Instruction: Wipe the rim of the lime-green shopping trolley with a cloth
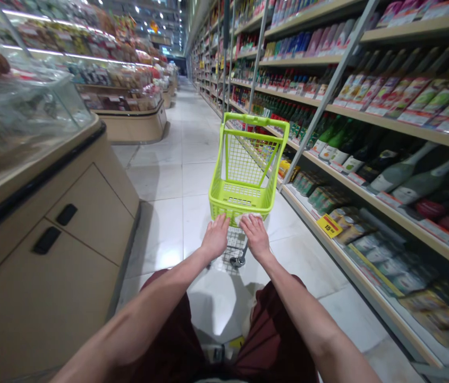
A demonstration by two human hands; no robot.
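A lime-green shopping cart stood on the pale tiled floor, directly ahead of the person, its near edge just beyond the hands and its raised handle at the far end. The basket had mesh walls. Both hands reached forward to that near edge, side by side with a small gap between them. The left hand lay at the edge left of centre, fingers extended. The right hand lay to its right, fingers forward over a crumpled white cloth or tissue; whether it gripped this could not be told. A caster wheel showed below. Maroon trousers framed the floor beneath the arms. Shelves of bottles and cans lined the right, with a yellow price sign; a beige display cabinet stood left.
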